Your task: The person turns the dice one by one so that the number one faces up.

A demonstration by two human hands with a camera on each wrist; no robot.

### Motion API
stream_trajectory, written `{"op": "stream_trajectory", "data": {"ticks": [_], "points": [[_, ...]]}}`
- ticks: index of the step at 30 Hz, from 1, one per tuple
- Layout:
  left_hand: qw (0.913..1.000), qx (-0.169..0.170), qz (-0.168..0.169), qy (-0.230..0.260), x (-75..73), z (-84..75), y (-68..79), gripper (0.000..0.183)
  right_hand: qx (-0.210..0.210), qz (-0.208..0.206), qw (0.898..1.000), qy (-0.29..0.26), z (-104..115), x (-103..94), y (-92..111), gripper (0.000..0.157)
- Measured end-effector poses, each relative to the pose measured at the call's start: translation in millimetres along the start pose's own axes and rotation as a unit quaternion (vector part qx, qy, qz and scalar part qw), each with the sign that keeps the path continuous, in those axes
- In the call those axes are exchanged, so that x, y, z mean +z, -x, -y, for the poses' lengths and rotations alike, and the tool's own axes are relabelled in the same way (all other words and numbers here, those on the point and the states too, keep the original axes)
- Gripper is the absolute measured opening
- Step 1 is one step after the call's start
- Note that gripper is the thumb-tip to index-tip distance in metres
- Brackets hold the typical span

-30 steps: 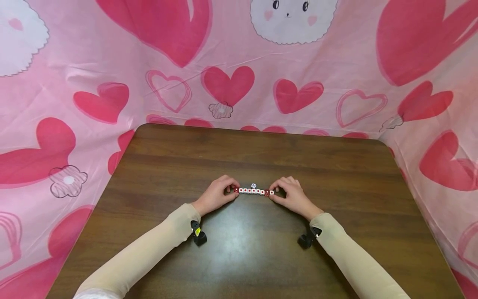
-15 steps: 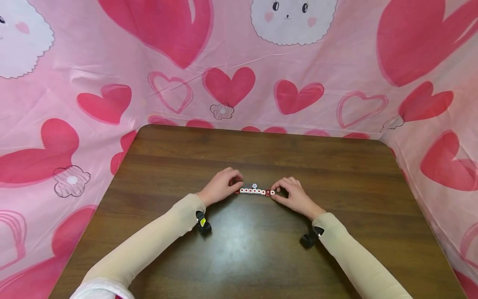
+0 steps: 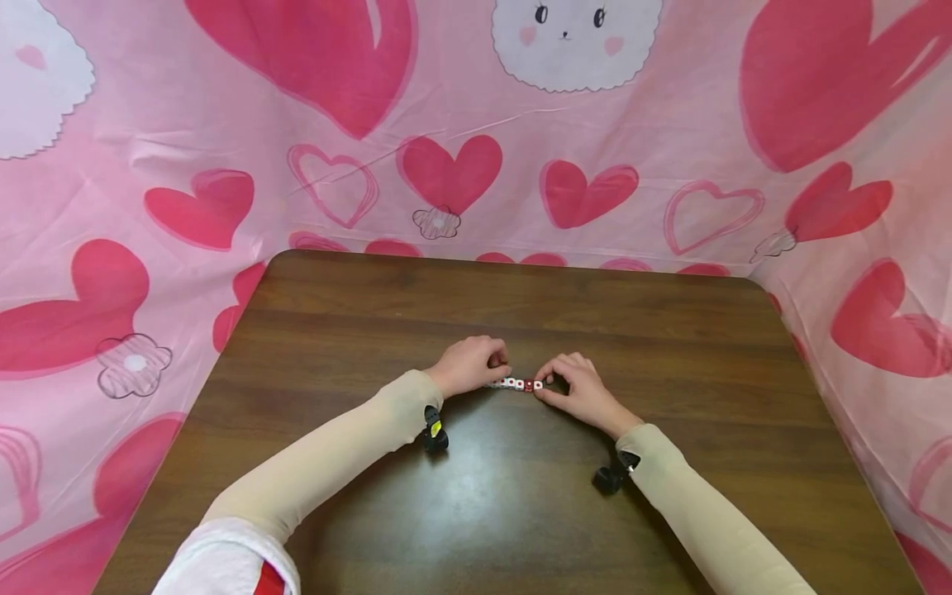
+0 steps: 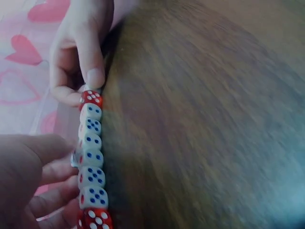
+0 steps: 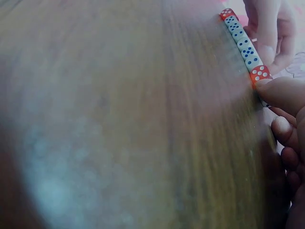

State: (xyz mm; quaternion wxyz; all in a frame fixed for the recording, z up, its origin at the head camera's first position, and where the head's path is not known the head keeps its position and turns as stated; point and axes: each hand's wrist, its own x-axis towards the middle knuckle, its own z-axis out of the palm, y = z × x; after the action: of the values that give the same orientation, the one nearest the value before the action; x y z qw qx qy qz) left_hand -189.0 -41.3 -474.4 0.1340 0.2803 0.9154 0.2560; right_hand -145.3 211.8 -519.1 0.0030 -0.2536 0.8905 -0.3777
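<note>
A straight row of small dice [image 4: 91, 157] lies on the table, mostly white, with a red die [image 4: 98, 220] toward the left end and another red die [image 5: 259, 73] toward the right. My right hand [image 3: 582, 390] pinches the white die [image 3: 539, 385] at the right end between thumb and forefinger. Behind the row, my left hand [image 3: 470, 364] has thumb and forefinger tips closed about a loose white die [image 4: 74, 160], only a sliver of which shows beside the row. The left hand hides the row's left part in the head view.
The dark wooden table [image 3: 476, 496] extends around both hands. A pink cloth [image 3: 335, 107] with hearts hangs behind and beside it. Small black cameras sit at the left wrist [image 3: 435, 434] and the right wrist [image 3: 610, 479].
My left hand has let go of the red die at the row's left end and moved right, behind the row, to the loose die. The right hand stays at the right end.
</note>
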Motion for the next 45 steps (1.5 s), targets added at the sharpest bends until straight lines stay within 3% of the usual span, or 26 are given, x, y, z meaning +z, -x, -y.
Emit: {"op": "stream_trajectory", "data": {"ticks": [8, 17, 26, 34, 45], "points": [[0.9990, -0.022, 0.001, 0.039, -5.8, 5.9, 2.1, 0.010, 0.010, 0.002, 1.000, 0.002, 1, 0.7, 1, 0.016], [0.9951, -0.041, -0.029, 0.085, -14.1, 32.0, 17.5, 0.008, 0.014, 0.004, 1.000, 0.008, 0, 2.2, 1, 0.016], [0.9915, -0.065, -0.048, 0.102, -26.2, 53.8, 37.5, 0.010, 0.017, 0.003, 1.000, 0.008, -4, 3.1, 1, 0.015], [0.9928, -0.058, -0.059, 0.086, -25.8, 62.5, 53.4, 0.011, 0.021, 0.007, 1.000, 0.012, -5, 3.4, 1, 0.014], [0.9931, -0.038, -0.081, 0.076, -24.4, 65.3, 62.1, 0.015, 0.016, 0.002, 1.000, 0.011, -2, 3.3, 1, 0.016]]}}
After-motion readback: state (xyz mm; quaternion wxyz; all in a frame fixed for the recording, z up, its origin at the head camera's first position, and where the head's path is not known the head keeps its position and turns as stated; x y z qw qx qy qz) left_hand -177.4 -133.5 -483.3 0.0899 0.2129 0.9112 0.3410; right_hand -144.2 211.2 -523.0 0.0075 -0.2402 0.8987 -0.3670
